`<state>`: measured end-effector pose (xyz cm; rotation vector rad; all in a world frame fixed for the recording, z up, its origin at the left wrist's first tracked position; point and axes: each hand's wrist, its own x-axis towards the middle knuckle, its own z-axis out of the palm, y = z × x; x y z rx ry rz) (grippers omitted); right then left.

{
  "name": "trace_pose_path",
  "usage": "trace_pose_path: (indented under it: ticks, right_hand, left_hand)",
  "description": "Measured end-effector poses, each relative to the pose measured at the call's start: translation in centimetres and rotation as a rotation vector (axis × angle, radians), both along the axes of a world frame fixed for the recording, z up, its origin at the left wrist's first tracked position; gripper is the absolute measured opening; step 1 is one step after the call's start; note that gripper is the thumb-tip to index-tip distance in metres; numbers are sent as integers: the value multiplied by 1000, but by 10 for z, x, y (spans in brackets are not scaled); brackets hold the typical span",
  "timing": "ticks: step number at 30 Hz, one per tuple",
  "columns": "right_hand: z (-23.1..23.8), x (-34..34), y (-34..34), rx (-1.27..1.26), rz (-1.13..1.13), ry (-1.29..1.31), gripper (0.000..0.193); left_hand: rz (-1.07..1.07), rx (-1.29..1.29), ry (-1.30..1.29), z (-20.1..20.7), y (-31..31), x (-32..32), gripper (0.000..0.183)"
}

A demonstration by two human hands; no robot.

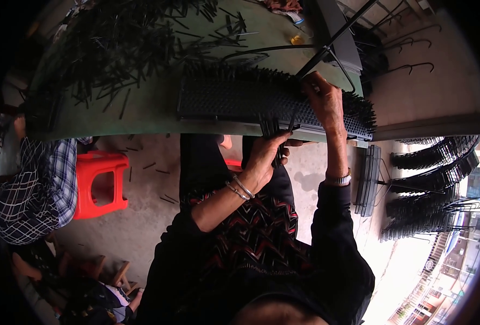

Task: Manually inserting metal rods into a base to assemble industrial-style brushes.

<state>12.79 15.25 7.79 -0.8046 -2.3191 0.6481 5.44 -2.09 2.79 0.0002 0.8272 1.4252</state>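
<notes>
Head view. A long black block [224, 100] with rows of small holes lies along the near edge of a green bench [153, 118]; short dark pegs [240, 71] stand in a dense row along its far side. The person's left hand [266, 156], with bracelets [241, 187] at the wrist, is at the near edge of the block, its grip closed around a bundle of thin black sticks [268, 127] that points up toward the block. The right hand [326, 105], with a metal band [338, 179] at the wrist, reaches over the right part of the block; its fingers bend down among the pegs, and whether its grip holds a stick cannot be told. Beyond, a large heap of loose sticks [137, 54] covers the far left of the bench. A black metal rod [337, 38] slants just above the right hand. At left, a red stool [100, 184] stands beside a person in checked clothing [62, 179].
</notes>
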Motion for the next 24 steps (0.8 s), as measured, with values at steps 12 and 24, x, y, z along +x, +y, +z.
trace_pose_path:
  ticks: [12,24]
  right_hand:
    - [-2,1,-6,525,-136,-238,18]
    - [-13,6,-22,206,-239,-82,17]
  left_hand:
    - [0,17,57,8,-5,2,20]
    - [-43,1,57,4,-8,1,25]
